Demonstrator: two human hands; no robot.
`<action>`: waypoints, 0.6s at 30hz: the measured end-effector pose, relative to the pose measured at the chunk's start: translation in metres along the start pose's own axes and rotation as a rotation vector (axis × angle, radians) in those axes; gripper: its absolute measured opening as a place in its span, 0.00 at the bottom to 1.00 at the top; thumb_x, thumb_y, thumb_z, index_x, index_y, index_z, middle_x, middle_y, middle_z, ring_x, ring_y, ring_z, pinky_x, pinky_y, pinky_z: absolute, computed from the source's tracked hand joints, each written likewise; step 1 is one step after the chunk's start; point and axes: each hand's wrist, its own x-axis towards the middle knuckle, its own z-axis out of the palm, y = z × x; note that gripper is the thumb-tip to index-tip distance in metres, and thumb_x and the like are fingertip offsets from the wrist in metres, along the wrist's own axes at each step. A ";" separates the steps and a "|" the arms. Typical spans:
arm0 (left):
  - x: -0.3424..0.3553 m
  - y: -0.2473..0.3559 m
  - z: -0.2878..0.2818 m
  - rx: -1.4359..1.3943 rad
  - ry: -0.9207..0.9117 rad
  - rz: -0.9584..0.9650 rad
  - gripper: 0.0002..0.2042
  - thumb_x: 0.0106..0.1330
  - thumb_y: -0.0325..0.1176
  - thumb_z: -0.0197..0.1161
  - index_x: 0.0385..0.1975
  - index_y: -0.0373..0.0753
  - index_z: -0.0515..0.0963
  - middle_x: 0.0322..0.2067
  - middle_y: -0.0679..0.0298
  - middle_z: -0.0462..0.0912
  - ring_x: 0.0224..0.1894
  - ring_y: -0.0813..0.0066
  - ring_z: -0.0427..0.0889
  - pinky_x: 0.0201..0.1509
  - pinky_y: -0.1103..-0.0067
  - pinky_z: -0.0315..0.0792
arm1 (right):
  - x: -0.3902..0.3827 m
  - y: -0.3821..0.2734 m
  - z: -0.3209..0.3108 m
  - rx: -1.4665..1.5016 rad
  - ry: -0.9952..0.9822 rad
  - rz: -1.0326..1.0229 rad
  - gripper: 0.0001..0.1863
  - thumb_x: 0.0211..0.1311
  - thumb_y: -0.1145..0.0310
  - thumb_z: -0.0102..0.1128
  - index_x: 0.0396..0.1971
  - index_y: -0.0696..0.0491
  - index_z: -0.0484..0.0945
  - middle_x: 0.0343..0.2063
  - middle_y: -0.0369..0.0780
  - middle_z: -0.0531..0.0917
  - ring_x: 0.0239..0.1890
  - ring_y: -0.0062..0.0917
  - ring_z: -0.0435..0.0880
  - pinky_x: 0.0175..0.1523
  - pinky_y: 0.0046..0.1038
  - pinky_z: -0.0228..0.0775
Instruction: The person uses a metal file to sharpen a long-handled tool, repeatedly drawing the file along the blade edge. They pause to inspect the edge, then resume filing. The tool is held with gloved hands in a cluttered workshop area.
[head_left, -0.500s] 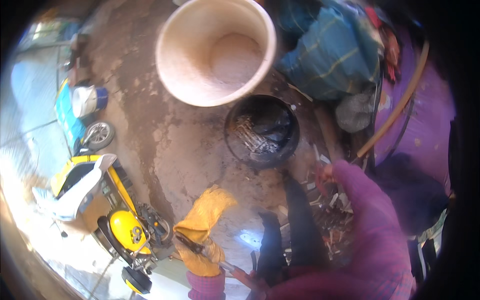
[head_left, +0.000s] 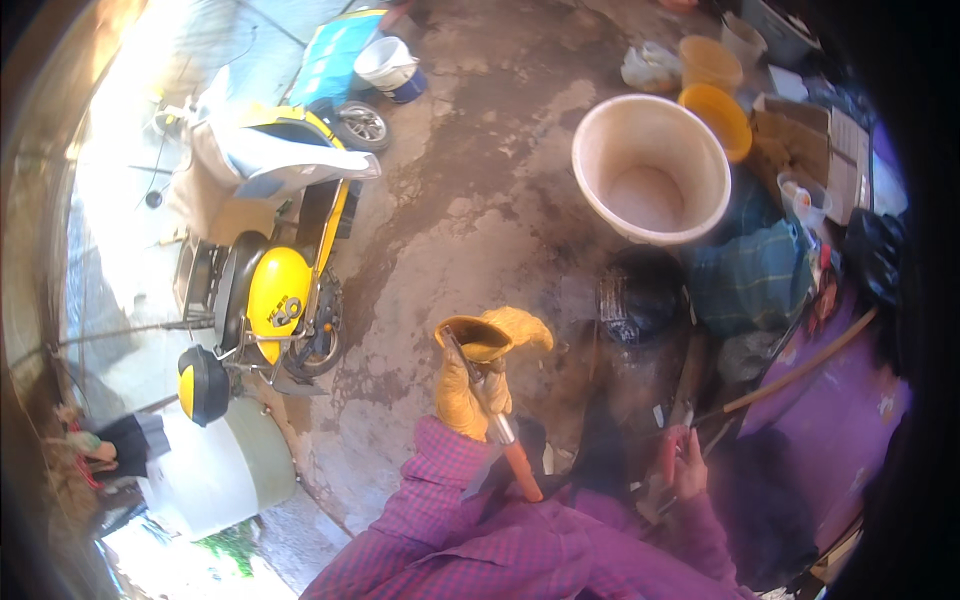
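Observation:
My left hand (head_left: 462, 398) wears a yellow work glove. Its fingers are closed round a long metal tool with an orange handle (head_left: 518, 465), which slants down toward my lap; its kind is unclear. A second yellow glove (head_left: 520, 325) is bunched above that hand, its cuff gaping over the tool's upper end. My bare right hand (head_left: 690, 468) is down by my right leg, fingers bent beside a small red piece (head_left: 669, 455) that is too blurred to name. In front of my legs is a black round basin (head_left: 640, 300) with a whitish, streaked surface.
Past the basin stands a large cream tub (head_left: 640, 228), with a yellow basin (head_left: 722, 118) and a cardboard box (head_left: 845, 150) behind it. On my left are a yellow motor scooter (head_left: 275, 275) and a white bucket (head_left: 385, 65). A wooden stick (head_left: 800, 362) leans over purple cloth (head_left: 850, 430) at right.
My view has swung left, so the tub and basin appear farther right. The left hand still holds the tool and spare glove, the cuff now facing upward. The right hand is closer to my body.

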 end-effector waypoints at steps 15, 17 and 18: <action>-0.087 0.082 -0.113 -0.164 0.128 0.278 0.36 0.63 0.77 0.57 0.34 0.43 0.80 0.16 0.73 0.73 0.14 0.76 0.68 0.23 0.74 0.64 | -0.069 -0.314 0.191 0.366 -0.560 -0.126 0.38 0.78 0.32 0.39 0.67 0.50 0.69 0.30 0.36 0.78 0.16 0.11 0.64 0.17 0.16 0.50; -0.093 0.092 -0.126 -0.196 0.139 0.307 0.36 0.64 0.77 0.57 0.34 0.43 0.80 0.17 0.73 0.72 0.15 0.76 0.69 0.23 0.75 0.64 | -0.091 -0.331 0.218 0.659 -0.657 0.076 0.40 0.76 0.31 0.40 0.68 0.52 0.66 0.22 0.36 0.73 0.15 0.15 0.64 0.17 0.18 0.51; -0.096 0.099 -0.130 -0.210 0.151 0.319 0.37 0.64 0.78 0.56 0.34 0.42 0.80 0.17 0.72 0.72 0.15 0.77 0.68 0.23 0.75 0.64 | -0.097 -0.338 0.225 0.530 -0.792 -0.085 0.42 0.75 0.30 0.42 0.69 0.53 0.66 0.24 0.37 0.75 0.17 0.16 0.67 0.18 0.18 0.54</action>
